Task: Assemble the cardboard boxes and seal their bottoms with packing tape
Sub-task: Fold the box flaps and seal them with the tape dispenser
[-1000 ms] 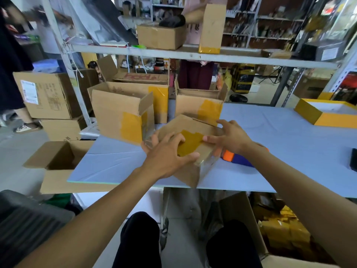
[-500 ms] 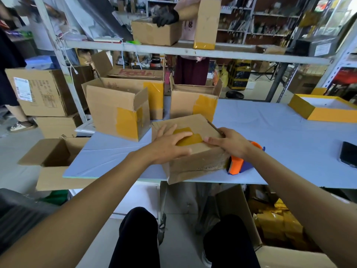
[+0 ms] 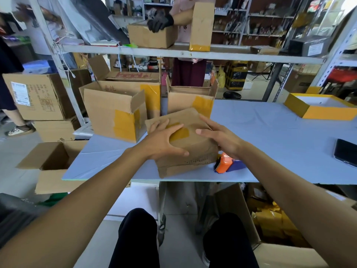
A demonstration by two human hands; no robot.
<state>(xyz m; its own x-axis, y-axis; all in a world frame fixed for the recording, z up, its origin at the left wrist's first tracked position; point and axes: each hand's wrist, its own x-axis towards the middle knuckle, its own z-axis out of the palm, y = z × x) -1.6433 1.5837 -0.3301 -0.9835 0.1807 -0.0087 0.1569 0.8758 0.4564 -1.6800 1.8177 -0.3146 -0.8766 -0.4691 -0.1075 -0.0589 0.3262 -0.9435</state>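
We cannot see the seam of the cardboard box (image 3: 191, 151), since our left hand (image 3: 164, 141) and right hand (image 3: 222, 137) cover most of its top and part of the yellow tape (image 3: 178, 134). The tape dispenser (image 3: 228, 165) is half hidden behind the box and our right wrist (only orange and purple parts show). The phone (image 3: 345, 152) is cut off by the right edge. The print on the shipping label (image 3: 19, 93) is too small to read.

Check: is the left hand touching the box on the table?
Touching. The head view shows the left hand lying on top of the box, fingers spread over the yellow tape, thumb down its near side.
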